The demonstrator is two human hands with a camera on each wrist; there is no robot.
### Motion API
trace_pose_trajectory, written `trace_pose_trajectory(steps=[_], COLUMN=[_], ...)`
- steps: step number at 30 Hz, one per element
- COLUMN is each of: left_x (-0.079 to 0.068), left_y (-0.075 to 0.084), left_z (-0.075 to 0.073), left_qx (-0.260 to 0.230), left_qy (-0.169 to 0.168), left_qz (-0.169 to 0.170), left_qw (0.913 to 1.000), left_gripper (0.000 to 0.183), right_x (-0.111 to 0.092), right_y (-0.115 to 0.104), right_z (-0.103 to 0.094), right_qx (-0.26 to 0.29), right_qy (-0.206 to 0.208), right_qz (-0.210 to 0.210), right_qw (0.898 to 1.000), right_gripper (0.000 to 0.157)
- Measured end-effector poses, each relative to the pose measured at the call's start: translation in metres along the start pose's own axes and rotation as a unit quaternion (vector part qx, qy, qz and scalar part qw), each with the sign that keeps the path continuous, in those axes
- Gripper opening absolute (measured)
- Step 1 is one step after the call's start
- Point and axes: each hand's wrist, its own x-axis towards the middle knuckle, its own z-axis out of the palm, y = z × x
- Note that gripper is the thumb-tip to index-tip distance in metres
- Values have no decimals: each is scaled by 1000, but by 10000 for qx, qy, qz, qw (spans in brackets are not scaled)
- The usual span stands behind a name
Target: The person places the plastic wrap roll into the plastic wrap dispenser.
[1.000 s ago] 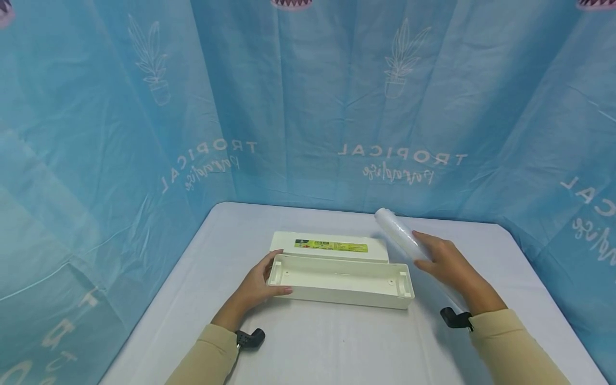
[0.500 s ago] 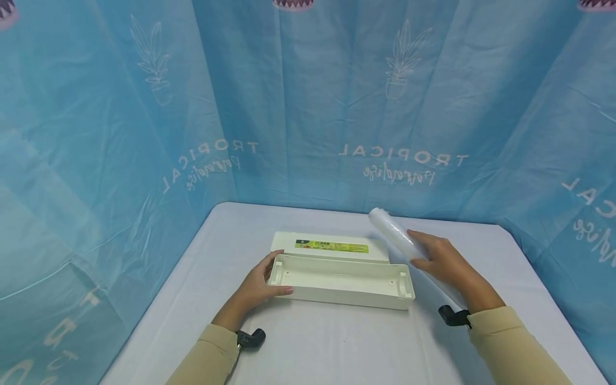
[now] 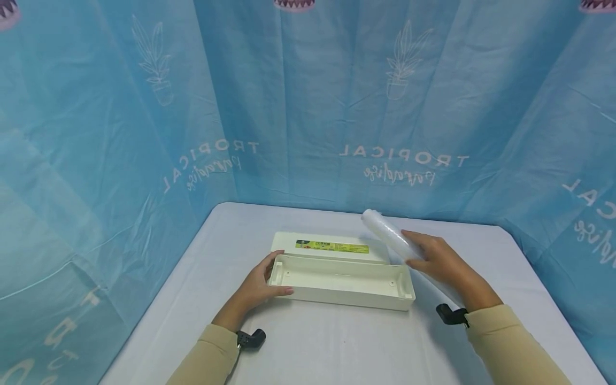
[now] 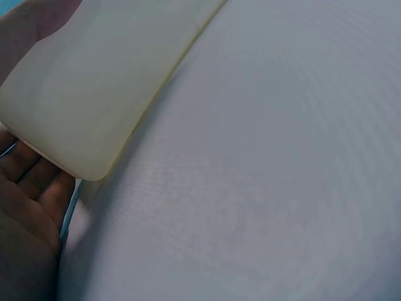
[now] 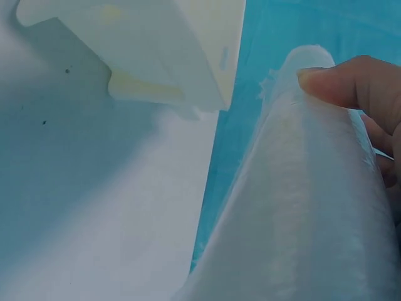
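Observation:
A long, cream-white plastic box lies with its hollow side up on the table. My left hand grips its left end, thumb on the front wall and fingers behind; the left wrist view shows the box wall close up between thumb and fingers. My right hand holds a roll of clear plastic wrap slantwise, right of the box. In the right wrist view the thumb lies along the roll with fingers round its far side. Behind the box lies a white lid with a yellow-green label.
A white cloth covers the table. Blue printed curtains hang behind and at both sides, close to the table's back edge. Black wrist cameras sit on both forearms.
My right hand has moved slightly left with the roll of plastic wrap, bringing its far end nearer the lid. The left hand and the box have stayed in place.

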Motion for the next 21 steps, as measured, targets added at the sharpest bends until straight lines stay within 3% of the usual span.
trace_pose_trajectory(steps=[21], left_x=[1], left_y=[-1], left_z=[0], left_qx=[-98], left_qy=[-26], left_qz=[-40], left_qw=[9999], left_gripper=[114], right_x=[11], right_y=[-23], right_z=[3], right_qx=[176], right_qy=[-248], right_qz=[-251], right_qw=[9992], right_gripper=[75])
